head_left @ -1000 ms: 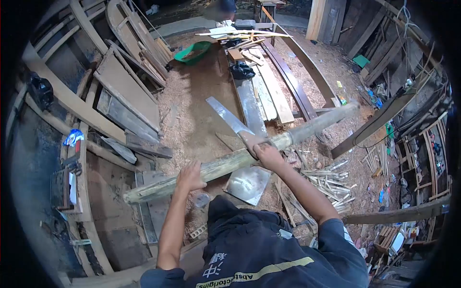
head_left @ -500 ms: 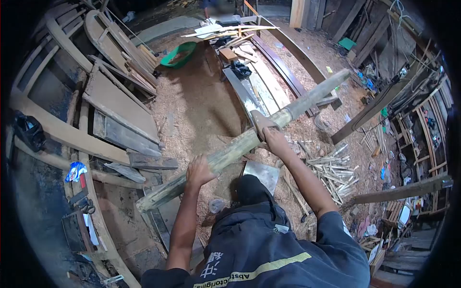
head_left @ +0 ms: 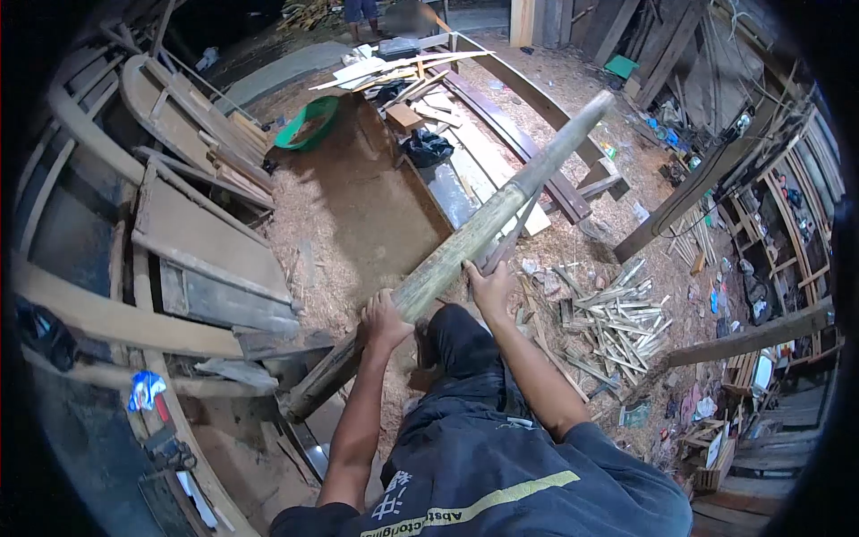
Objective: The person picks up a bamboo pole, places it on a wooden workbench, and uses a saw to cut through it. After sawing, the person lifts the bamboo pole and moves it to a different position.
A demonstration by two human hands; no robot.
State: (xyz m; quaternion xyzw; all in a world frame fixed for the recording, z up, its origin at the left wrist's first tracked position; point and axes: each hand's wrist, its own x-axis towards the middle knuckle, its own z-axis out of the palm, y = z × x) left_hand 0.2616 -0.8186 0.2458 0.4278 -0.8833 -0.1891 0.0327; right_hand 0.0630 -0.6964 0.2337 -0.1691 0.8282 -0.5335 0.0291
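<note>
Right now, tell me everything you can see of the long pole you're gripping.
The pole is a long, round length of what looks like bamboo or raw wood, greenish-grey and weathered, paler toward its far end. It slants from lower left, near the planks, up to the upper right over the sawdust floor. The left hand grips it low down; the right hand sits beside it, holding a blade against its underside. Its lower end is dark and partly hidden.

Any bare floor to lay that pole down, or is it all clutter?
Freest patch: the dark sawdust floor between the stacked frames and the long planks, below the green basin. Crowded: the pile of wood splints beside the right hand, which grips a blade against the pole; left hand holds the pole.
</note>
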